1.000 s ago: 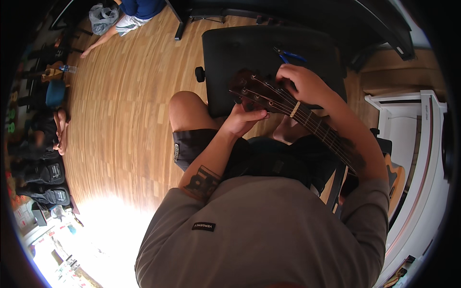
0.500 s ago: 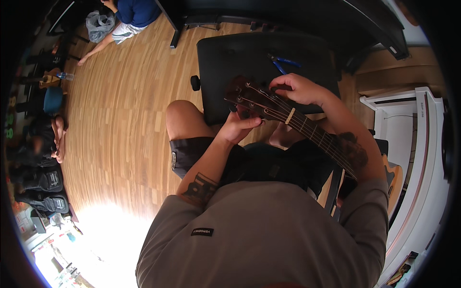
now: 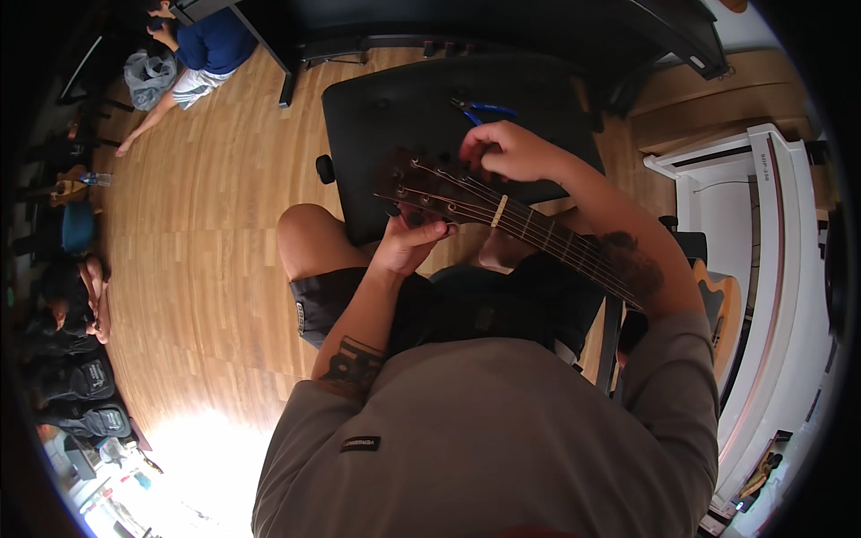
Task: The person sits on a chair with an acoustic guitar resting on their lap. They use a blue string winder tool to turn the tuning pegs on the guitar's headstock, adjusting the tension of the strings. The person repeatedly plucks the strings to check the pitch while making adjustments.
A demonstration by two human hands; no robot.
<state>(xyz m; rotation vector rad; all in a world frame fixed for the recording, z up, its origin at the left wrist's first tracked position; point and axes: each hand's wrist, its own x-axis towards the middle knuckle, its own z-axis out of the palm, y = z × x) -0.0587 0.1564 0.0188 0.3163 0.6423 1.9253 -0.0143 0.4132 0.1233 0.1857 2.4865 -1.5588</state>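
A guitar neck (image 3: 556, 238) slants across my lap, its dark headstock (image 3: 408, 184) pointing up and left. Strings run over a pale nut to posts on the headstock. My left hand (image 3: 408, 244) grips the headstock's near edge beside the tuning pegs, thumb stretched along it; some fingers are hidden underneath. On the far edge, my right hand (image 3: 511, 151) has its fingers curled at a tuning peg, which they largely cover. Just beyond that hand, blue-handled pliers (image 3: 484, 109) lie on a black padded bench (image 3: 377, 117).
At the right stands a white piano-like cabinet (image 3: 762, 179), with a light wooden guitar body (image 3: 717, 305) beside it. A person in blue (image 3: 211, 45) sits at the far left near a plastic bag (image 3: 150, 79). Black bags (image 3: 85, 381) line the left side of the wooden floor (image 3: 197, 269).
The view has shifted, so the bench, guitar and hands appear farther left. My right hand's fingers have curled more at the far-edge pegs. My left hand keeps its grip on the headstock.
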